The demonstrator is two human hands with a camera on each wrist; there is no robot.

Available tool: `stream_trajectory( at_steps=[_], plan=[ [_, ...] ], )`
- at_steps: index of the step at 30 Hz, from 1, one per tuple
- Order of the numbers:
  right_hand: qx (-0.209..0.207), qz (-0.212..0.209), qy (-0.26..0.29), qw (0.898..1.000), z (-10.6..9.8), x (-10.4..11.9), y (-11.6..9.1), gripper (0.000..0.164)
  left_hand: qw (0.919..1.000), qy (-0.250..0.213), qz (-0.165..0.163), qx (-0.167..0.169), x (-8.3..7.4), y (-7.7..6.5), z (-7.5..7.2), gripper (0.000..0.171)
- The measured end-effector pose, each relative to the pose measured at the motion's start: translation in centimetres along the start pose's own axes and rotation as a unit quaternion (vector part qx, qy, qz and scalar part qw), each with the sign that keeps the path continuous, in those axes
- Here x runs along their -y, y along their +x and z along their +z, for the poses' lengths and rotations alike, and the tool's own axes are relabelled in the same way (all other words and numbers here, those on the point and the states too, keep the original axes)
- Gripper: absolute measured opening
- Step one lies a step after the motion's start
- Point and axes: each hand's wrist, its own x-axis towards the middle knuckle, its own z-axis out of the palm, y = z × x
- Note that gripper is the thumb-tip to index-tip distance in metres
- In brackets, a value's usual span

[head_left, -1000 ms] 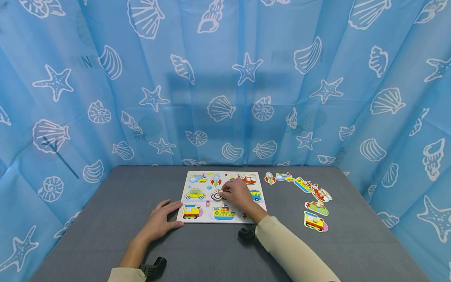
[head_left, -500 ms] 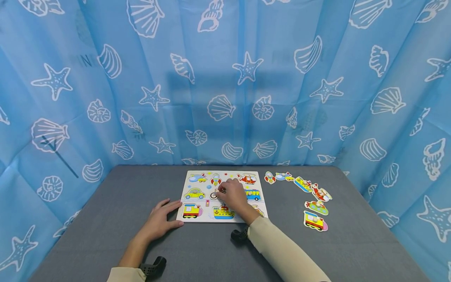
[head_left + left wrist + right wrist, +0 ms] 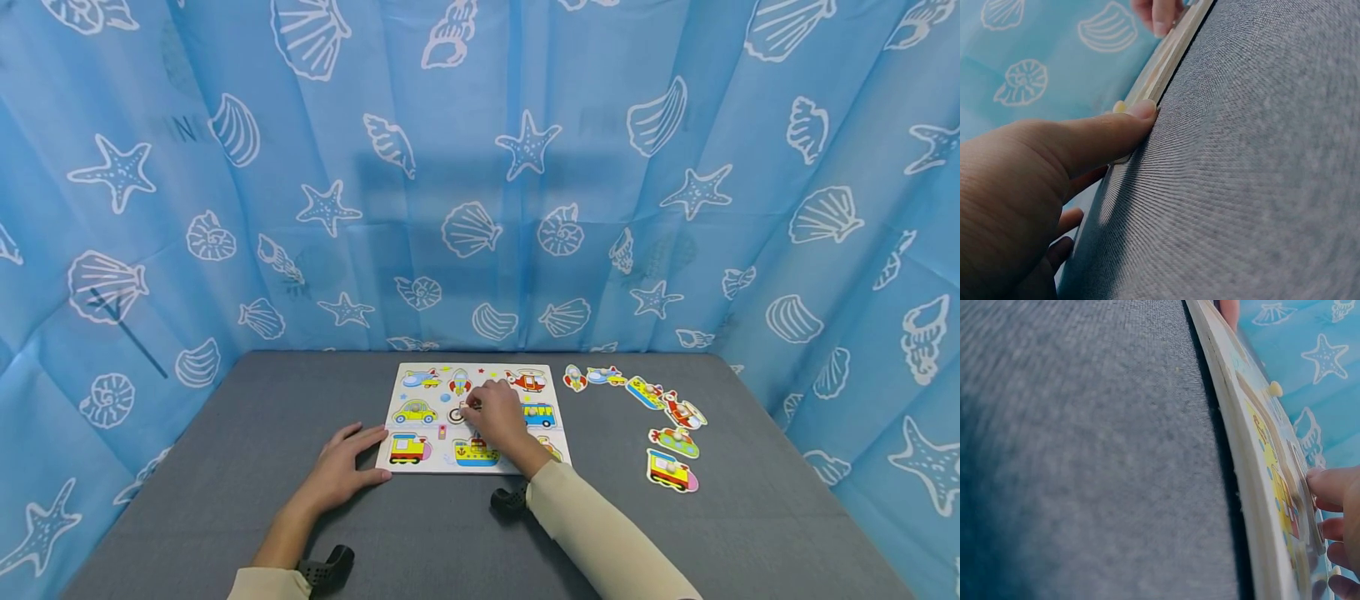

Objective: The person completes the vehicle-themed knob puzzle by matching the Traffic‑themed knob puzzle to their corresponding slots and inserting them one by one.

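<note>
A white peg puzzle board (image 3: 442, 468) printed with vehicles lies on the grey table. Over its middle my right hand (image 3: 501, 417) pinches a puzzle piece with dark-rimmed wheels (image 3: 454, 414), like a bicycle or motorcycle; the fingers cover most of it. In the right wrist view this piece (image 3: 1307, 494) appears edge-on at the board, beneath the thumb. Whether it lies flush in its recess cannot be told. At the board's left edge rests my left hand (image 3: 343, 467), fingers extended, thumb touching the near-left corner. A car piece (image 3: 415, 412) and a bus piece (image 3: 538, 415) sit in the board.
Several loose knobbed pieces curve along the board's right: a rocket (image 3: 575, 378), a plane (image 3: 606, 377), a ship (image 3: 645, 392), a helicopter (image 3: 683, 411), a green vehicle (image 3: 674, 442) and a train (image 3: 672, 472). A blue shell-print curtain (image 3: 480, 250) hangs behind the table.
My right hand has shifted slightly left with the wheeled piece, uncovering more of the bus and the board's lower right. It has stayed nearly still over the last half second. The left hand stays put.
</note>
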Motion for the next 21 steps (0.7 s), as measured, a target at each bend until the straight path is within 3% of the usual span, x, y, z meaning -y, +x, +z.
stream_trajectory(
  at_steps=[21],
  plan=[
    [0.004,0.0,-0.022,1.0,0.12,-0.02,-0.01,0.018,0.9999,-0.006,0.009,-0.011,-0.01,-0.18,0.12,0.072]
  ],
)
